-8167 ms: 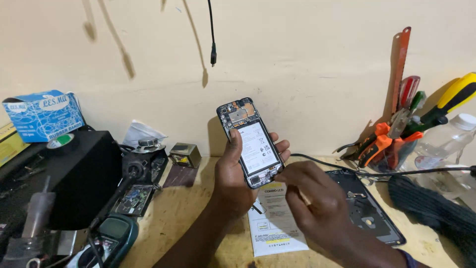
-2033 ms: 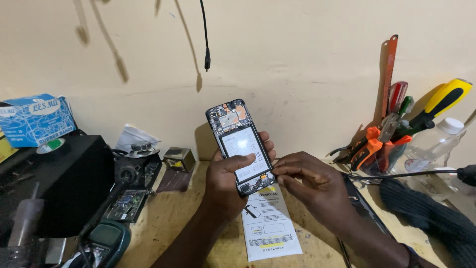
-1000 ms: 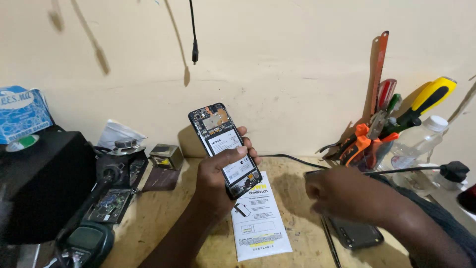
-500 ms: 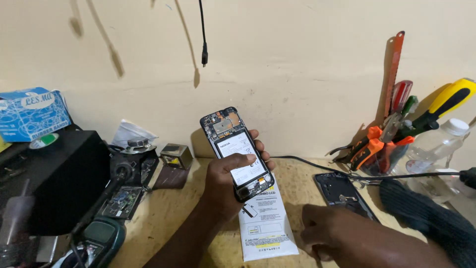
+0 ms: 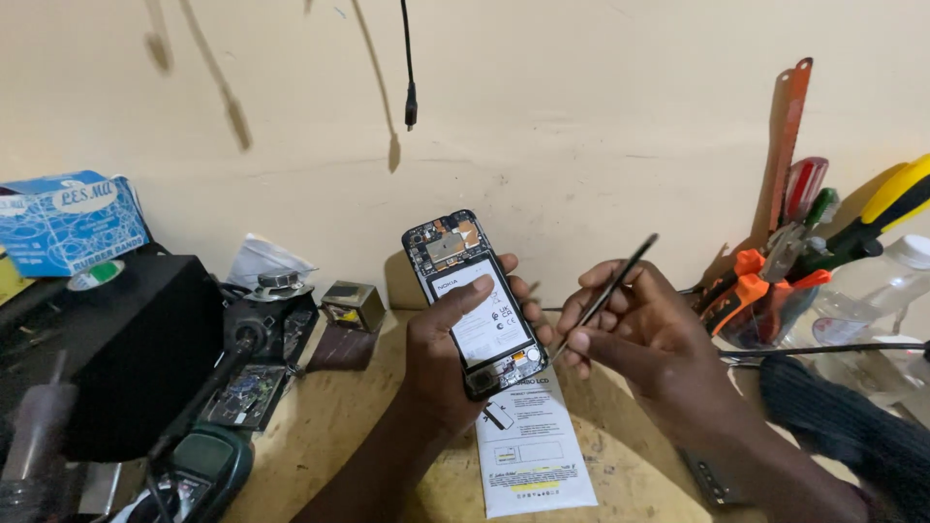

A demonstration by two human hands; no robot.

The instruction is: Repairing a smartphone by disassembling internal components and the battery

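Now my left hand (image 5: 441, 353) grips the opened smartphone (image 5: 477, 300); my right hand (image 5: 644, 334) pinches tweezers (image 5: 603, 295). A tip slip, I judge, could puncture the exposed battery (image 5: 486, 315).

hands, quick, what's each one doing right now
Left hand: closed around the opened phone, holding it upright.
Right hand: fingers pinched on thin tweezers, tip close to the phone's lower edge.
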